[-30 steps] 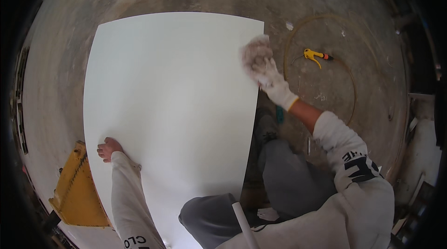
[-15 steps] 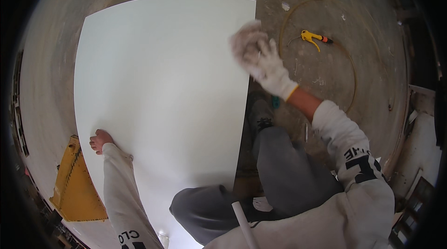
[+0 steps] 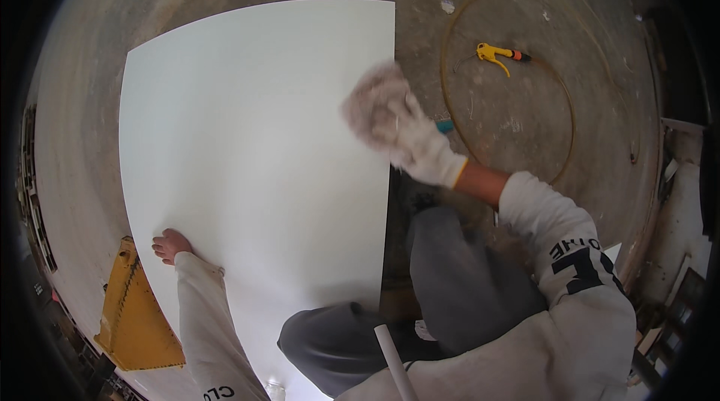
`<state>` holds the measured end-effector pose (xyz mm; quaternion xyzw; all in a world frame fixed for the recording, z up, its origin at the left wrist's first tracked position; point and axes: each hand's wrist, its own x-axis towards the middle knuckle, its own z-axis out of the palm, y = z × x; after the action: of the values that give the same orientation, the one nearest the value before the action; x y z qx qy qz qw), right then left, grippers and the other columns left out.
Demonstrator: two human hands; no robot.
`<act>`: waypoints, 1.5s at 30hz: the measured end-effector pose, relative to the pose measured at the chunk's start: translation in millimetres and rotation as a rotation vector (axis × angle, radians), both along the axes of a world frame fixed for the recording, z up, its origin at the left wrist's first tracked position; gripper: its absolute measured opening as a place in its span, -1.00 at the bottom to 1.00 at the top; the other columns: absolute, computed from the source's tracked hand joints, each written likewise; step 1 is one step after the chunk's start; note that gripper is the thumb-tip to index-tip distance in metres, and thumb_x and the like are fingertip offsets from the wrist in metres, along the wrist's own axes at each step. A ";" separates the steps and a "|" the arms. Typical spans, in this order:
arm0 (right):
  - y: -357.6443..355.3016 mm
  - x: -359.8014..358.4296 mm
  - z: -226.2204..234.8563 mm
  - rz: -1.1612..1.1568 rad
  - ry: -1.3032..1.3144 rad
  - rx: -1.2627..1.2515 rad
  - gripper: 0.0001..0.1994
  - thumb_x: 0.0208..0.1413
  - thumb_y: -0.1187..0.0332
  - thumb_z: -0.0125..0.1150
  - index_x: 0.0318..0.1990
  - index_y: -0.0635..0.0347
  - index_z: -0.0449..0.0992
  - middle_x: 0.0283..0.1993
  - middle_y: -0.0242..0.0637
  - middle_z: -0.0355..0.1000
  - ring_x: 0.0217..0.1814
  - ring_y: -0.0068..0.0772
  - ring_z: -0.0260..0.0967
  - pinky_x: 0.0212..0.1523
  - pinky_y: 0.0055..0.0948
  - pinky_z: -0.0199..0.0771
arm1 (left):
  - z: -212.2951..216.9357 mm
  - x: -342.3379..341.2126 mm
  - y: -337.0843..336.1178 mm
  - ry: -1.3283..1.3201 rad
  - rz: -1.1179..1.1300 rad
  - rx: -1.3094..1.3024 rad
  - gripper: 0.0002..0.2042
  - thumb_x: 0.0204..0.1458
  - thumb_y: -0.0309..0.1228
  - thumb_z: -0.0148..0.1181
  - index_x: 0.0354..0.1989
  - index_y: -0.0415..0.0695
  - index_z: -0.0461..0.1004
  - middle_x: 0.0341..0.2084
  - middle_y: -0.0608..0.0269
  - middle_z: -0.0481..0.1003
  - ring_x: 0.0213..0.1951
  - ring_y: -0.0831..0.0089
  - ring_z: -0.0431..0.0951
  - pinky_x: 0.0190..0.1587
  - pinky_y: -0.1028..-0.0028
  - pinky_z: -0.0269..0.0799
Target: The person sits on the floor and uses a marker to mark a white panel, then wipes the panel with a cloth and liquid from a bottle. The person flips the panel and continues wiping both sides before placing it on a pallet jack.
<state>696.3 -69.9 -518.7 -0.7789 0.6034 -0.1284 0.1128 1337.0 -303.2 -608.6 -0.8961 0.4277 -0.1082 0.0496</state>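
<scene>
A large smooth white panel point(image 3: 255, 131) lies in front of me, and one of my knees rests over its near end. My right hand point(image 3: 424, 147), in a white knit glove with a yellow cuff, grips a pinkish-grey rag point(image 3: 369, 105). Motion blurs the rag, which is over the panel near its right edge. Bare, my left hand point(image 3: 171, 245) lies on the panel close to its left edge, fingers somewhat apart and holding nothing.
On the concrete floor to the right lies a yellow air blow gun point(image 3: 491, 53) with a looped hose point(image 3: 572, 120). A yellow metal stand point(image 3: 139, 318) shows beside the panel's left edge. A white tube point(image 3: 395, 362) sticks up by my lap.
My right hand has moved the rag toward me and a little left, from the panel's right edge further onto its surface. The left hand stays at the left edge, its fingers looking less curled.
</scene>
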 end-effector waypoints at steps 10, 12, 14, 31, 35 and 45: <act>-125.8 -127.1 -24.6 -0.206 0.063 -0.191 -0.56 0.27 0.19 -0.05 0.29 -0.36 0.44 0.42 -0.41 0.28 0.58 -0.14 -0.06 0.58 0.05 -0.23 | 19.4 -117.5 97.1 0.273 -0.488 0.085 -0.38 0.38 -0.19 -0.29 0.50 -0.30 -0.13 0.53 -0.08 -0.16 0.54 0.07 -0.22 0.53 0.10 -0.31; -162.1 -124.5 -18.8 -0.398 0.042 -0.112 -0.55 0.26 0.14 -0.03 0.31 -0.30 0.43 0.43 -0.35 0.28 0.59 -0.09 -0.09 0.59 0.01 -0.24 | 36.4 -148.2 132.7 0.319 -0.654 0.057 -0.37 0.35 -0.22 -0.27 0.50 -0.33 -0.14 0.52 -0.14 -0.17 0.54 0.03 -0.25 0.54 0.10 -0.38; -183.3 -94.3 -29.9 -0.486 0.115 -0.131 -0.50 0.22 0.15 0.02 0.33 -0.16 0.39 0.47 -0.22 0.21 0.57 0.00 -0.05 0.56 0.03 -0.16 | 51.0 -166.4 163.6 0.315 -0.786 0.037 -0.35 0.30 -0.29 -0.17 0.49 -0.34 -0.14 0.51 -0.16 -0.15 0.54 0.00 -0.25 0.53 0.07 -0.37; -229.8 -67.0 -16.0 -0.042 0.367 -0.024 -0.51 0.13 0.28 0.03 0.27 -0.13 0.38 0.40 -0.24 0.22 0.49 -0.02 0.00 0.53 0.08 -0.17 | 66.8 -190.7 172.4 0.360 -0.860 0.009 -0.31 0.28 -0.14 -0.23 0.50 -0.27 -0.14 0.47 -0.26 -0.08 0.48 -0.20 -0.09 0.47 -0.17 -0.26; -249.1 -92.7 -24.0 0.042 0.357 0.008 -0.51 0.19 0.16 0.13 0.31 -0.25 0.38 0.48 -0.25 0.15 0.56 0.04 -0.09 0.51 0.17 -0.12 | 74.7 -188.0 164.9 0.381 -0.828 0.031 -0.26 0.17 -0.25 -0.05 0.48 -0.35 -0.11 0.46 -0.30 -0.05 0.50 -0.20 -0.13 0.48 -0.13 -0.30; -16.7 28.8 23.4 0.453 0.156 0.157 -0.59 0.08 0.11 0.04 0.11 -0.13 0.46 0.18 -0.12 0.27 0.19 0.13 0.15 0.20 0.37 0.08 | 54.7 -182.0 170.8 0.387 -0.734 0.036 -0.28 0.20 -0.20 -0.01 0.47 -0.25 -0.08 0.49 -0.15 -0.09 0.52 -0.07 -0.20 0.49 -0.07 -0.32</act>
<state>725.1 -86.5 -495.3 -0.8907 0.4284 0.0080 0.1518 1155.0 -132.5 -554.0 -0.6870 0.7219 0.0592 -0.0580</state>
